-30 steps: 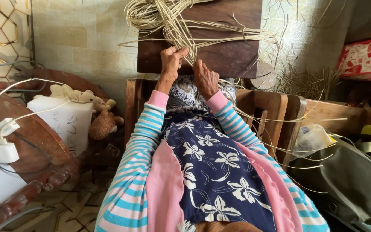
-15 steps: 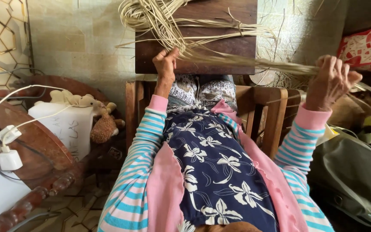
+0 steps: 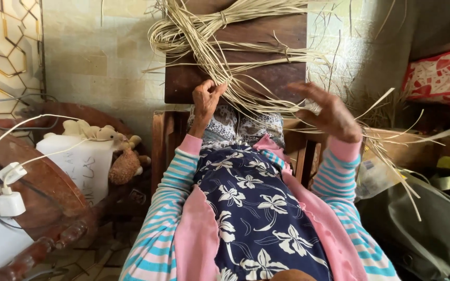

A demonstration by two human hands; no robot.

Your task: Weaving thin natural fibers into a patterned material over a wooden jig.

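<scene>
Right now my left hand (image 3: 204,99) is up at the lower edge of the dark wooden board (image 3: 266,78), fingers (image 3: 212,89) closed around a bunch of pale straw strands (image 3: 220,57). Those strands run up and left from my grip to a tied coil (image 3: 194,23) lying across the top of the board; more strands fan to the right over the board face.

My right hand (image 3: 329,112) is out to the right of the board, fingers spread open, palm away from me. It is motion-blurred, so I cannot tell for sure whether any strand is touching it; loose strands (image 3: 391,135) trail right and down just past it.

Board stands upright on my knees in front of a wooden chair frame (image 3: 165,140). My sleeves are pink with blue stripes, dress is dark blue with white flowers (image 3: 256,208).

Left side: round wooden surface (image 3: 42,171) with a white charger and cable (image 3: 9,200), a white box (image 3: 82,161) and a plush toy (image 3: 126,161) beside it. Right side: red and white patterned bag (image 3: 441,73), grey bag (image 3: 433,229) below it. Tiled wall (image 3: 100,57) behind.
</scene>
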